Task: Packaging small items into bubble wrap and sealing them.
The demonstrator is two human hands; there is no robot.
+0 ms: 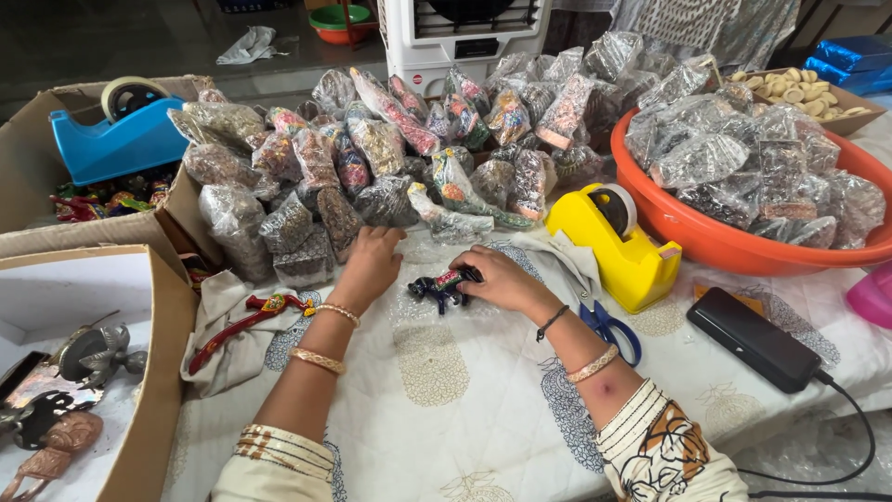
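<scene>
A table under a white cloth [465,409] printed with pale motifs fills the lower frame, a dark floor showing at the top edge. Across the upper middle sits a heap of wrapped packets [390,158] in clear plastic, and at the right an orange tub [715,244] holds more of them. At the left, an open cardboard box [56,232] carries a blue tape dispenser [116,139]; a second box [163,372] in the lower left corner holds metal figurines. A black flat device [753,339] with a cable lies at lower right, and a yellow tape dispenser [623,246] stands right of centre, with blue-handled scissors [609,327] just below it.

The right hand [502,279] is closed over the back of a small painted elephant figurine [441,286], which stands on the cloth at the centre of the frame. The left hand [370,265] reaches to the foot of the heap, fingers curled against a packet; whether it grips one, I cannot tell. A red painted piece [246,321] lies left of it.

Handling it well probably means holding the figurine by its body, not its thin legs, and drawing a packet from the heap's edge so the pile stays put.
</scene>
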